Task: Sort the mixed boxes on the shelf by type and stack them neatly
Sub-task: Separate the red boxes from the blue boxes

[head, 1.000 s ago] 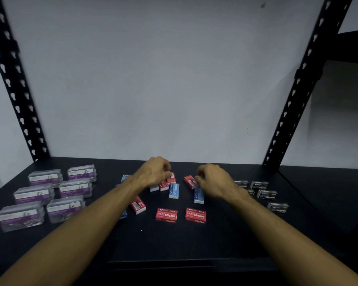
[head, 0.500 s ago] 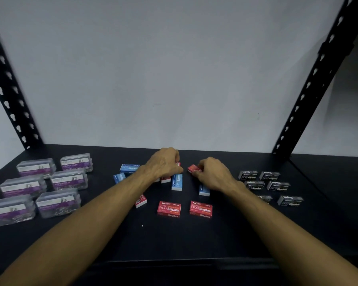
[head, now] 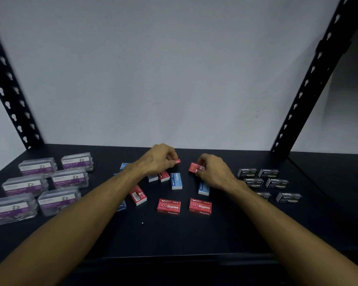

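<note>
Red and blue staple boxes lie mixed in the middle of the black shelf point(head: 174, 234). My left hand point(head: 157, 159) is closed on a small red staple box point(head: 177, 161), lifted slightly at the back. My right hand point(head: 212, 171) grips another red staple box point(head: 194, 167) by its end. Two red boxes point(head: 168, 205) point(head: 200, 206) lie side by side in front. A blue box point(head: 176, 180) lies between my hands, another blue box point(head: 204, 188) sits under my right wrist, and a red box point(head: 138, 195) lies tilted beside my left forearm.
Several clear paper clip boxes with purple labels point(head: 69, 178) are grouped at the left. Several black staple boxes point(head: 268, 179) are grouped at the right. Black perforated uprights point(head: 10, 96) point(head: 310, 79) stand at both back corners before a white wall.
Both hands have closed on red boxes and raised them a little off the shelf. The camera has tilted, so the shelf sits lower in view.
</note>
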The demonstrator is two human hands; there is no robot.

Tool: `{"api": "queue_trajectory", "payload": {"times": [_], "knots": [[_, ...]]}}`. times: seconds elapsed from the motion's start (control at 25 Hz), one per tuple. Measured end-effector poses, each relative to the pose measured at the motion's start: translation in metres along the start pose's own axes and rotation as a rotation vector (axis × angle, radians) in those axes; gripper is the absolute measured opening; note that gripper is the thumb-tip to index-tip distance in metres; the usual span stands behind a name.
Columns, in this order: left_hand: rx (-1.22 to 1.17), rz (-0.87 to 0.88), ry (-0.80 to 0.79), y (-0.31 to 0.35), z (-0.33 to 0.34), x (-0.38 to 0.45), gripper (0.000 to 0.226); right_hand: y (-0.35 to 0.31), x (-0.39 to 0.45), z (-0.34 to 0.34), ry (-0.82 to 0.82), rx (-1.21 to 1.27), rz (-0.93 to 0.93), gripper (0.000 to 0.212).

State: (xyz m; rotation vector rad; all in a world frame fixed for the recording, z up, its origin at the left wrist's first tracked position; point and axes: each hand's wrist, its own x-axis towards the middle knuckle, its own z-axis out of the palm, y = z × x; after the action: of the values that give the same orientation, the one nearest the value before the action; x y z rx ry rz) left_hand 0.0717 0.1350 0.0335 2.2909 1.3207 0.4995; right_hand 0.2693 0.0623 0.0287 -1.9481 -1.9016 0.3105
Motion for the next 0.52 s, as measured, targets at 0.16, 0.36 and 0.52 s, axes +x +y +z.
{"api": "queue_trajectory", "payload": {"times": [0.16,0.36,0.52], "knots": [[0.036,0.034,-0.010,-0.0034,-0.0054,0.0005,0.023,-0.0006,-0.0010,0.0001,0.011,0.011,-0.005,0.021],[0.020,0.046,0.001,-0.0046,-0.0052,-0.0007,0.025,0.0006,-0.0009,0.0016,0.019,0.014,-0.008,0.018],[0.020,0.048,0.003,-0.0043,-0.0049,-0.0019,0.025,0.0020,-0.0034,0.0048,0.052,-0.020,-0.065,0.018]]}}
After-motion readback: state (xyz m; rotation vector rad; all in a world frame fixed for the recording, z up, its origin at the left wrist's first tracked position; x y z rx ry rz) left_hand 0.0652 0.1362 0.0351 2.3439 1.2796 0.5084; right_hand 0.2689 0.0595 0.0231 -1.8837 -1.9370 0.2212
